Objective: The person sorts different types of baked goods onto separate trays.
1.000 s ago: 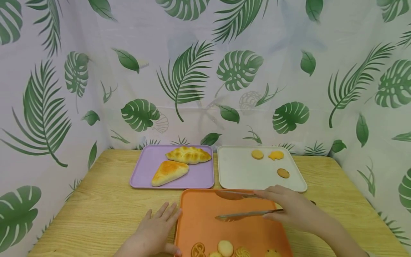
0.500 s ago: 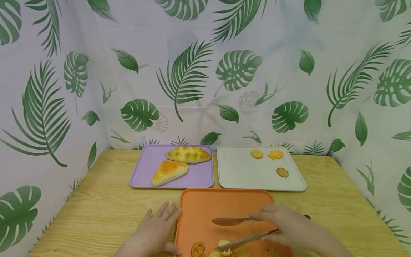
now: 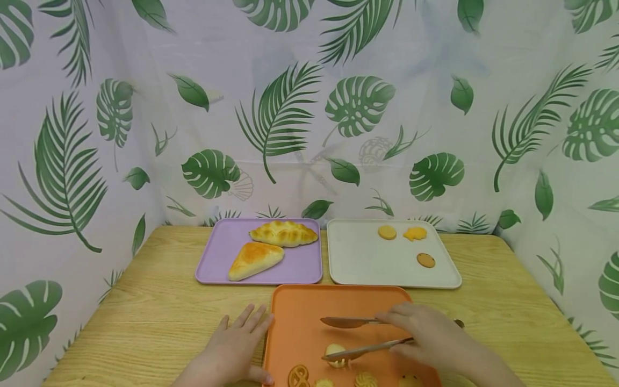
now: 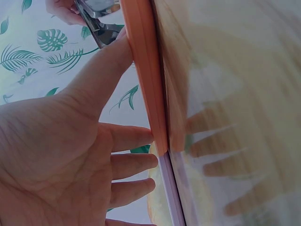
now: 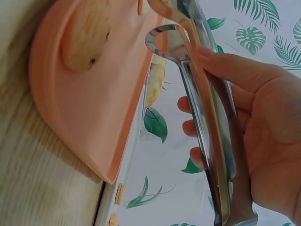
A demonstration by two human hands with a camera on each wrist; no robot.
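Observation:
My right hand grips metal tongs over the orange tray, their two arms spread apart. The nearer arm lies across a pale round cookie and hides part of it. In the right wrist view, thumb and fingers hold the tongs from both sides. My left hand lies at the tray's left edge with fingers spread; in the left wrist view its thumb and a fingertip touch the orange rim. Near the tray's front are a pretzel cookie and a swirled cookie.
A purple tray at the back left bears a braided bread and a triangular bread. The white tray at the back right holds three cookies. A leaf-print cloth hangs behind the wooden table.
The tongs have come nearer over the cookies, then slightly back away. The pale round cookie has shifted away from the front row, under the tongs' nearer arm. My left hand stays put.

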